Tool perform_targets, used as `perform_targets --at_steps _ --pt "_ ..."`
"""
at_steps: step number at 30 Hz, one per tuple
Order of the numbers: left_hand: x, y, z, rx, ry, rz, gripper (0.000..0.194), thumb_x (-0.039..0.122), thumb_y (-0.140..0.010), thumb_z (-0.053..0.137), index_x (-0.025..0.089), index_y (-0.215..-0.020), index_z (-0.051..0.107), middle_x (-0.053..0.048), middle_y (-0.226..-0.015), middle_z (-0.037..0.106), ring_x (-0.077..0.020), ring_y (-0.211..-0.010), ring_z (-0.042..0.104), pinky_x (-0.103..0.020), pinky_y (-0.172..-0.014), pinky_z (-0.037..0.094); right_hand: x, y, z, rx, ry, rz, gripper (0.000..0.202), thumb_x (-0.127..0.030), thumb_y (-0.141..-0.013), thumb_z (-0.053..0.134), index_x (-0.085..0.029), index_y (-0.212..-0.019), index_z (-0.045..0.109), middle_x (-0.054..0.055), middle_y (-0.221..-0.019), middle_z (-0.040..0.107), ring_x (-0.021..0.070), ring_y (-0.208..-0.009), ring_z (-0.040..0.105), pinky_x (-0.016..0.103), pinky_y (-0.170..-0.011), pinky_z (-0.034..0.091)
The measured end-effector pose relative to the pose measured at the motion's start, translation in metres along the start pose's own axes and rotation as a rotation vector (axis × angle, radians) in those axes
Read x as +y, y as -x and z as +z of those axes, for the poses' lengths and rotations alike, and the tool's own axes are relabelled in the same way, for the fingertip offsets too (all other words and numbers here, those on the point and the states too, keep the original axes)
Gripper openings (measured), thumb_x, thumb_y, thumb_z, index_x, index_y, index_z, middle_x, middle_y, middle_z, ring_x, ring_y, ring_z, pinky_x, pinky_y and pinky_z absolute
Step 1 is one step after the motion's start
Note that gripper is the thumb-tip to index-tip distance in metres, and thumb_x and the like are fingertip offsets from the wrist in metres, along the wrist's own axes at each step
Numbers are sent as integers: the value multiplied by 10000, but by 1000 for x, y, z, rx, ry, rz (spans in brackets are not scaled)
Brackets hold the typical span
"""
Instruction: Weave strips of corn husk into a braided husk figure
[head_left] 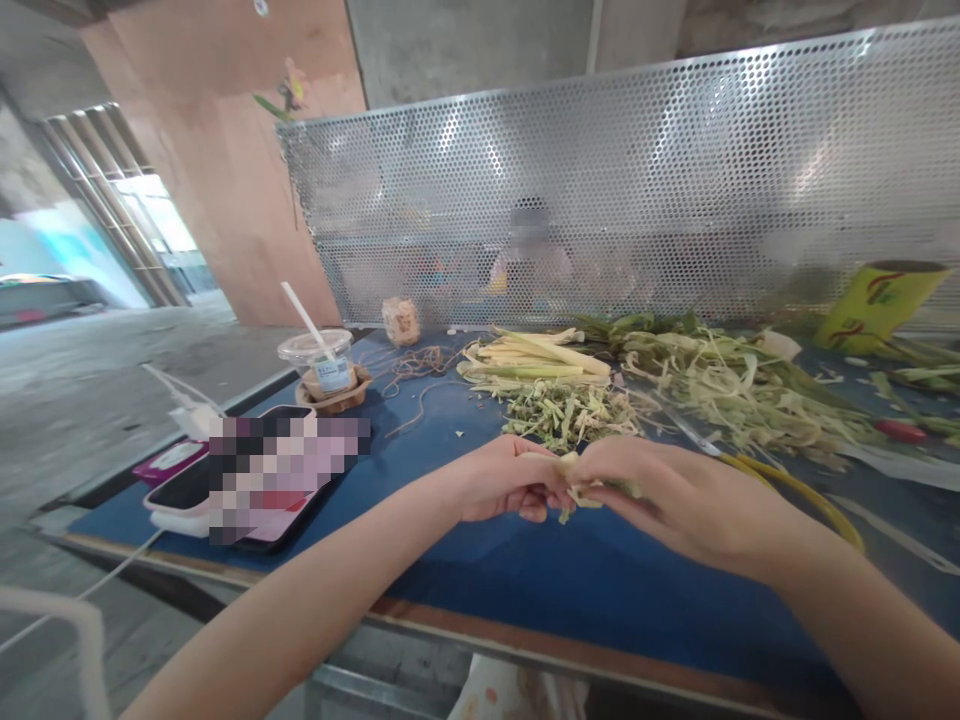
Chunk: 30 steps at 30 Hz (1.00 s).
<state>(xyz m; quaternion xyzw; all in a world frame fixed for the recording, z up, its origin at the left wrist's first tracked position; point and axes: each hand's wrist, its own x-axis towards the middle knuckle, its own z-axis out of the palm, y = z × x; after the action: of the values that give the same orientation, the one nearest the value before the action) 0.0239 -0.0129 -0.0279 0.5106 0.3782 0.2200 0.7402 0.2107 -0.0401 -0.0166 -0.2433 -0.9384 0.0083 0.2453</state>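
Observation:
My left hand point(514, 480) and my right hand point(675, 495) meet above the front middle of the blue table. Between them, both sets of fingers pinch a short, pale green-yellow piece of plant stem point(589, 497), largely hidden by the fingers. Just beyond the hands lies a heap of short green plant scraps point(566, 412). Behind that heap, pale yellow-green stalks point(536, 358) lie bundled side by side. A yellow-handled tool with a metal end point(757, 472), partly covered by my right hand, rests to the right.
Loose pale peelings and leaves point(727, 390) spread at the right, near a yellow-green cylinder point(877, 305). At left are a lidded cup point(330, 370) with a straw, twine point(420, 365), a jar point(401, 320) and phone-like devices point(281, 535). A perforated metal screen point(637, 180) stands behind; a person shows through it.

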Motion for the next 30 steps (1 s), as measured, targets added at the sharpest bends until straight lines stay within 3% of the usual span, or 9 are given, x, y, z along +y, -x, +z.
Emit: perform_targets --at_steps 5,8,16,22,30 --pt "1 0 -2 44 38 3 62 117 -571 575 73 -594 612 -14 -501 567 -39 -398 454 -175 -404 306 10 -1 1 143 13 27 210 -196 -839 472 -192 -1044 513 64 -957 620 166 -934 559 303 -815 451" --pt "2 1 0 51 56 19 55 114 -579 566 74 -570 604 -23 -489 558 -48 -419 457 -174 -398 288 15 -4 1 178 -40 52 183 -205 -829 498 -215 -1002 560 69 -1037 603 175 -1002 540 328 -857 442" --pt "0 1 0 13 50 4 59 119 -592 581 65 -576 597 -15 -473 527 -46 -419 431 -184 -404 267 14 -8 6 154 -270 59 84 -151 -810 520 -184 -763 582 28 -745 600 127 -742 571 254 -696 468" --pt "1 2 -1 -10 102 37 60 116 -586 584 73 -549 567 -4 -451 484 -57 -460 421 -179 -395 223 19 -7 6 180 -166 52 147 -216 -801 550 -195 -941 588 54 -886 617 140 -788 566 271 -712 472" --pt "1 2 -1 -62 118 60 83 108 -600 580 82 -530 543 3 -454 467 -53 -469 408 -178 -396 213 19 -10 10 272 -231 85 125 -212 -813 528 -200 -855 645 57 -892 656 146 -790 605 277 -698 492"
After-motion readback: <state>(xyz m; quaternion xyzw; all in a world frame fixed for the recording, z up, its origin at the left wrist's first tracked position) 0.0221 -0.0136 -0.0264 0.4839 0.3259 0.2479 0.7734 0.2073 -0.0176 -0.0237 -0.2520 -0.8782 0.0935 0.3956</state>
